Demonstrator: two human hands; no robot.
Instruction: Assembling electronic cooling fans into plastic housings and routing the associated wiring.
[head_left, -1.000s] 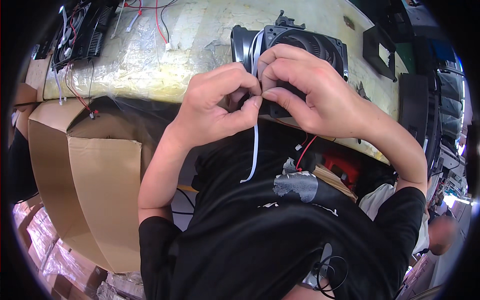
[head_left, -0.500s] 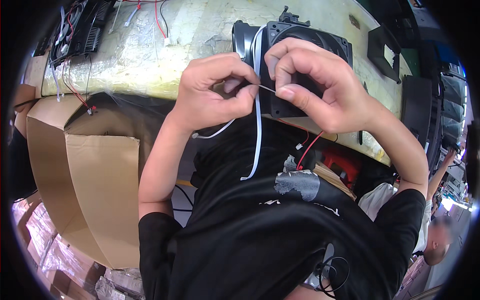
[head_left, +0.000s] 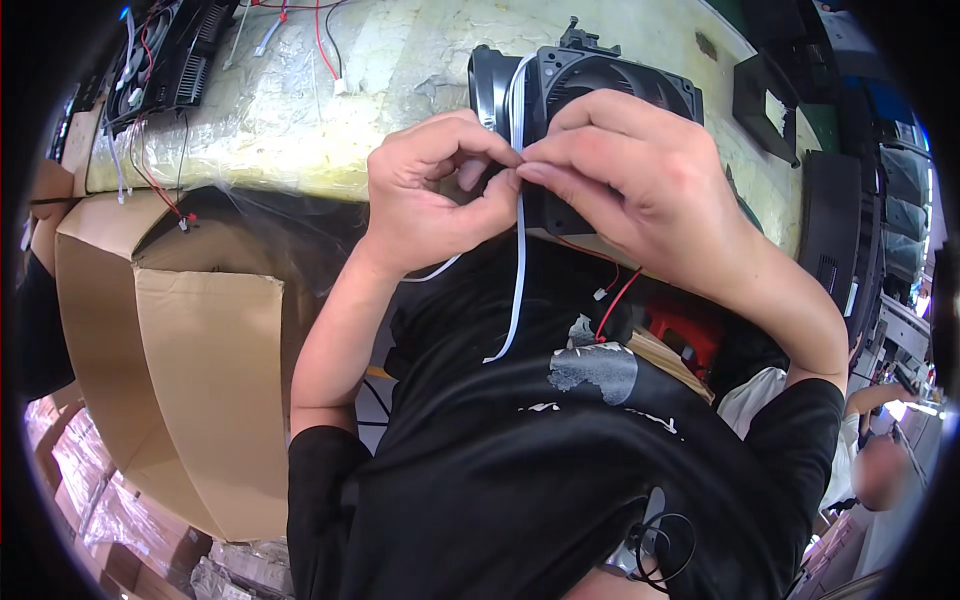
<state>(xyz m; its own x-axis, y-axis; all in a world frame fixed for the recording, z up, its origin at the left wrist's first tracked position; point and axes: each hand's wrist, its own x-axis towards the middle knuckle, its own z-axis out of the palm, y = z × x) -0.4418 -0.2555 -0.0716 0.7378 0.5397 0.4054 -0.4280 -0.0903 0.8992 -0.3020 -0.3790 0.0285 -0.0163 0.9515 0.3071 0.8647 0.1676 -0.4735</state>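
Observation:
A black fan unit with a square frame and round blades lies on the workbench in front of me. A white flat ribbon cable runs in a bundle along its left side, and its loose end hangs down over my lap. My left hand is closed in a pinch at the bundle. Against it, the fingertips of my right hand press together, also in a pinch. Both fingertips are at a thin strand, now almost wholly hidden between them. Below the fan, red wires with a small white connector hang down.
Another black fan unit with dangling wires lies at the far left of the workbench. A cardboard box stands open below it. A black block-shaped part sits at the right. People's arms show at both edges.
My right hand has moved left, and its fingertips now meet those of my left hand. The short strand that showed stretched between them is hidden. The cable bundle stays in place.

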